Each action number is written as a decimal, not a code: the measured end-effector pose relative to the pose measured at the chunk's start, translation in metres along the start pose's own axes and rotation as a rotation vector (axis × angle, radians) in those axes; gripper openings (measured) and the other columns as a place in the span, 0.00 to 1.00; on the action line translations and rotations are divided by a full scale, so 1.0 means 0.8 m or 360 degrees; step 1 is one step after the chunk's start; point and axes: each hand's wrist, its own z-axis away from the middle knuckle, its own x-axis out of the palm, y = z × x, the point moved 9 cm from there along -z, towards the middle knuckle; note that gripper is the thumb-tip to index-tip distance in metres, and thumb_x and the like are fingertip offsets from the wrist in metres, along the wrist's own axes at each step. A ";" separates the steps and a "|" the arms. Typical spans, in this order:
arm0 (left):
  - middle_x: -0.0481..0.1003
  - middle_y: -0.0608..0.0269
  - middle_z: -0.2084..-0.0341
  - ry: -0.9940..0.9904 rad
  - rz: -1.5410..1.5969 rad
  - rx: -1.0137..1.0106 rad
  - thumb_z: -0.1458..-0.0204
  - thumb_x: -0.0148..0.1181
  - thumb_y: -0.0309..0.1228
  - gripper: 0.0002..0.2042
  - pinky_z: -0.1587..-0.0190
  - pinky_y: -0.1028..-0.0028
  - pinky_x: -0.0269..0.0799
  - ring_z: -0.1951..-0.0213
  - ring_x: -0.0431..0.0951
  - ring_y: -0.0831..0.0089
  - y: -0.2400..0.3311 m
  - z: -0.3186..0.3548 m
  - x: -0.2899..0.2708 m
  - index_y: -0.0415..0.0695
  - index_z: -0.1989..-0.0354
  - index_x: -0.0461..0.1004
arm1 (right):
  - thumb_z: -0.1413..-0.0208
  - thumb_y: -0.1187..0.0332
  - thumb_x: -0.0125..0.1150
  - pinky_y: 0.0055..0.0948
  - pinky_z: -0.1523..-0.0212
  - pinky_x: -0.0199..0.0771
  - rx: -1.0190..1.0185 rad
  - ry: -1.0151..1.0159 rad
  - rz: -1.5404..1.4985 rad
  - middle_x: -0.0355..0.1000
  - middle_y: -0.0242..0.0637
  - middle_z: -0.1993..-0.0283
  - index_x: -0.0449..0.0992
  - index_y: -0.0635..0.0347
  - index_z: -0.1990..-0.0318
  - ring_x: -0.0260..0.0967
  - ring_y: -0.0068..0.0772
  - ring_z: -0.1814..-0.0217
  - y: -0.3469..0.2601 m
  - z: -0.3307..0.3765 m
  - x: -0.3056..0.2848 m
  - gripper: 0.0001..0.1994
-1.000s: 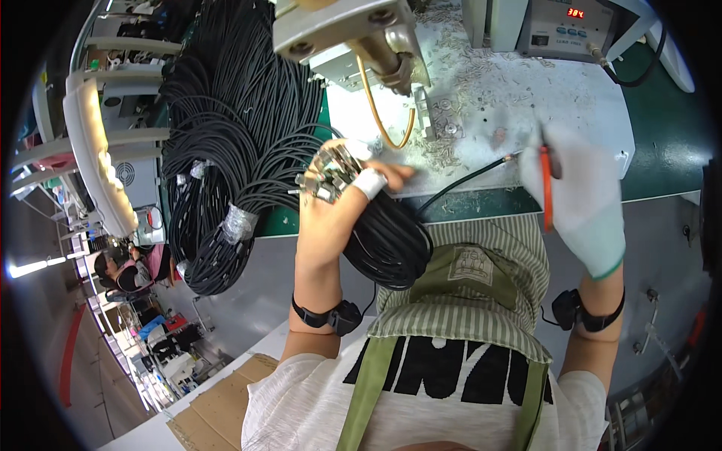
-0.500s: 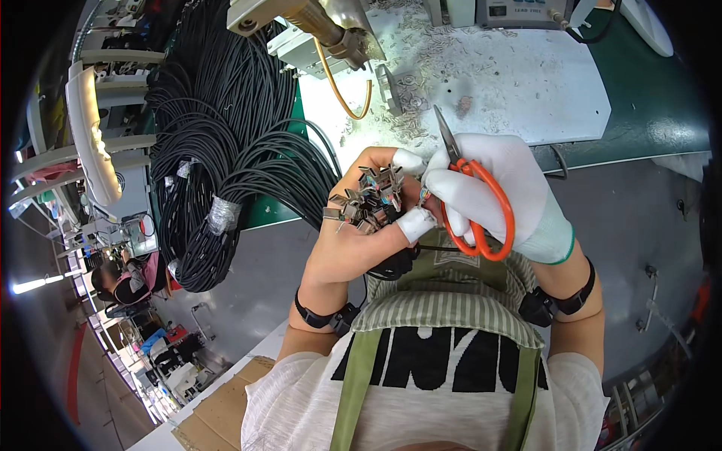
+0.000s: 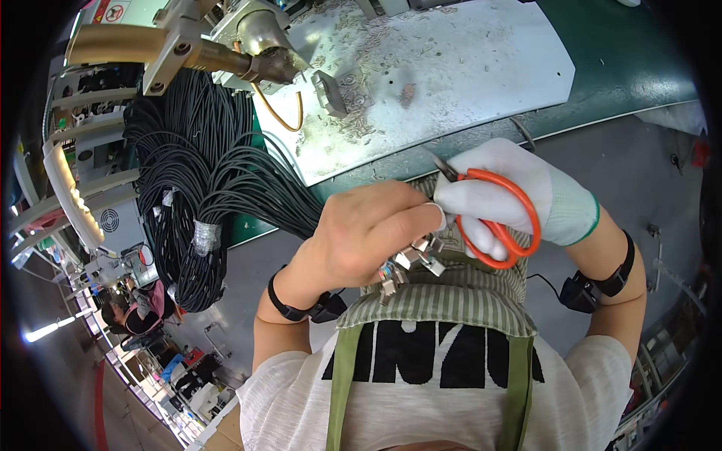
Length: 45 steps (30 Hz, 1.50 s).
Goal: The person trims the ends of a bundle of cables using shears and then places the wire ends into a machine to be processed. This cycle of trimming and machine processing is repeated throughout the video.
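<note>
My left hand [image 3: 361, 229], bare with white covers on some fingertips, is closed palm-down around a bunch of black cables [image 3: 274, 184]. Small metal connectors [image 3: 410, 258] with coloured wires stick out beneath its fingers, over my apron. A white glove covers my right hand [image 3: 511, 188], which holds scissors [image 3: 535, 218] with orange handles. Their short metal blades point up and to the left. Both hands meet at the fingertips, and what lies between them there is hidden. The black cables run from my left hand to a large coiled pile at the left.
A metal machine head [image 3: 263, 60] with a thin orange tube overhangs a white board [image 3: 481, 68] strewn with small scraps. The board lies on a green bench [image 3: 617, 60]. A lit lamp [image 3: 74, 197] stands at the left. Farther back, another person [image 3: 143, 312] sits.
My left hand has turned over from palm up to palm down, so the connectors now hang below it. My right hand has shifted slightly right with the scissors. The view has swung.
</note>
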 end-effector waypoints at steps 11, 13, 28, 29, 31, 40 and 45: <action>0.72 0.68 0.76 0.0713 0.1494 -0.1309 0.51 0.58 0.18 0.07 0.76 0.84 0.64 0.76 0.69 0.85 -0.075 0.048 -0.009 0.36 0.63 0.71 | 0.58 0.67 0.65 0.30 0.81 0.62 -0.1330 0.1227 0.1869 0.63 0.35 0.84 0.74 0.55 0.68 0.63 0.39 0.83 -0.086 0.034 0.022 0.09; 0.72 0.68 0.75 0.0764 0.1197 -0.1405 0.54 0.60 0.18 0.08 0.74 0.83 0.66 0.75 0.69 0.86 -0.079 0.056 -0.018 0.36 0.65 0.71 | 0.59 0.67 0.66 0.31 0.81 0.62 -0.1458 0.1388 0.2114 0.63 0.34 0.84 0.74 0.54 0.67 0.63 0.38 0.83 -0.092 0.046 0.032 0.10; 0.72 0.68 0.76 0.0886 0.0167 -0.0803 0.56 0.60 0.16 0.07 0.67 0.83 0.68 0.72 0.70 0.86 -0.029 0.028 -0.051 0.37 0.69 0.70 | 0.56 0.72 0.62 0.27 0.82 0.62 -0.0968 0.0743 0.1271 0.66 0.36 0.81 0.74 0.59 0.70 0.65 0.34 0.84 -0.052 0.008 0.031 0.05; 0.72 0.68 0.76 0.0811 -0.0077 -0.0628 0.55 0.59 0.16 0.07 0.67 0.83 0.68 0.72 0.70 0.86 -0.015 0.022 -0.055 0.37 0.69 0.70 | 0.55 0.72 0.62 0.27 0.82 0.62 -0.0994 0.0745 0.1216 0.66 0.37 0.81 0.74 0.59 0.70 0.65 0.34 0.84 -0.053 0.007 0.032 0.05; 0.72 0.68 0.76 0.0876 0.0172 -0.0803 0.56 0.60 0.16 0.07 0.68 0.83 0.68 0.72 0.70 0.86 -0.029 0.029 -0.054 0.37 0.69 0.70 | 0.55 0.72 0.62 0.27 0.82 0.62 -0.0971 0.0754 0.1206 0.66 0.36 0.81 0.74 0.59 0.70 0.65 0.34 0.84 -0.051 0.005 0.033 0.05; 0.72 0.68 0.78 0.1019 0.0584 -0.1227 0.58 0.62 0.17 0.08 0.70 0.83 0.68 0.74 0.70 0.85 -0.064 0.049 -0.048 0.36 0.70 0.70 | 0.54 0.72 0.61 0.27 0.80 0.61 -0.1265 0.1227 0.1804 0.66 0.36 0.81 0.74 0.60 0.70 0.63 0.31 0.84 -0.076 0.016 0.046 0.04; 0.71 0.68 0.79 0.1037 0.1126 -0.1415 0.55 0.60 0.18 0.05 0.74 0.81 0.66 0.78 0.68 0.83 -0.088 0.066 -0.033 0.36 0.70 0.70 | 0.50 0.70 0.58 0.25 0.80 0.60 -0.0500 0.0478 0.0889 0.66 0.37 0.82 0.74 0.62 0.70 0.61 0.25 0.83 -0.028 -0.028 0.027 0.05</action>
